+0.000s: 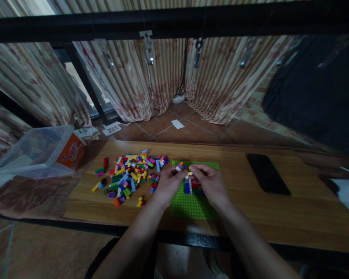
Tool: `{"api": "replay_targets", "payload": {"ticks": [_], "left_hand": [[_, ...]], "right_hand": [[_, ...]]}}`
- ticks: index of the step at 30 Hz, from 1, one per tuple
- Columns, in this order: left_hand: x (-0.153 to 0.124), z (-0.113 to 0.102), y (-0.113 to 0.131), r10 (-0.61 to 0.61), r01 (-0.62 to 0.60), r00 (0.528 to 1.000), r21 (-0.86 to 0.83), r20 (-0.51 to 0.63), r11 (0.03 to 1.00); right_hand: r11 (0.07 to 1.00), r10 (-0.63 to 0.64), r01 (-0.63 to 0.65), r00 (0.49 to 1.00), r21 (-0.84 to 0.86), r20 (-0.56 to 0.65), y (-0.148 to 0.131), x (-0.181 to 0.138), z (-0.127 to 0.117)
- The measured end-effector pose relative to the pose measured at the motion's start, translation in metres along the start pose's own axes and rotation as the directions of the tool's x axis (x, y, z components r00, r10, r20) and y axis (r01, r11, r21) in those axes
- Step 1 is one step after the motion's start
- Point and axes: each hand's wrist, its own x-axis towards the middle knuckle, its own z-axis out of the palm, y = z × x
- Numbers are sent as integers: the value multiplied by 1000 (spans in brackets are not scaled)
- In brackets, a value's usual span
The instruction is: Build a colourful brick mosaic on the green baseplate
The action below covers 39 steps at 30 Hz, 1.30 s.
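Above a green studded baseplate (192, 207), my left hand (170, 184) and my right hand (209, 182) meet with their fingertips pinched together. Between them is a small white and yellow toy brick piece (189, 175), gripped from both sides. A short row of multicoloured bricks (180, 166) shows just beyond my left fingers; whether that hand holds it too, I cannot tell. Below my fingers, a built cluster of blue, white and red bricks (188, 188) sits on the baseplate, partly hidden by my right hand.
Left of the baseplate, a heap of loose coloured bricks (133, 176) spreads over the wooden table (235, 217). A black phone-like slab (267, 174) lies to the right. A clear plastic bin (37, 151) with an orange label stands beyond the table's left end.
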Motion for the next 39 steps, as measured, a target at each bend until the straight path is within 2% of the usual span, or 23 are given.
{"api": "replay_targets", "payload": {"ticks": [4, 8, 11, 14, 16, 19, 26, 30, 39], "left_hand": [[0, 2, -1, 28, -23, 997, -68, 66, 997], [0, 1, 1, 39, -37, 999, -60, 26, 998], [0, -2, 4, 11, -12, 1000, -73, -27, 997], [0, -7, 7, 10, -15, 997, -61, -78, 998], [1, -11, 9, 32, -33, 992, -4, -123, 999], [4, -16, 10, 48, -44, 987, 28, -151, 999], [6, -16, 8, 36, -38, 991, -13, -127, 999], [5, -16, 9, 30, -35, 991, -33, -130, 999], [4, -16, 9, 44, -43, 987, 9, -153, 999]], "right_hand": [[1000, -31, 31, 1000, -2, 4, 3, -4, 10], [998, -50, 50, 999, -26, 11, 3, -4, 12], [992, -96, 93, 995, -84, -37, -3, 4, -2], [949, -176, 148, 981, -278, -78, -7, 16, -31], [863, -250, 209, 968, -459, -29, -8, 22, -50], [732, -272, 263, 959, -628, 84, -6, 23, -65], [524, -277, 397, 916, -753, 290, -2, 18, -52], [488, -250, 408, 913, -772, 324, 1, 21, -50], [475, -212, 416, 909, -775, 359, 5, 25, -48]]}}
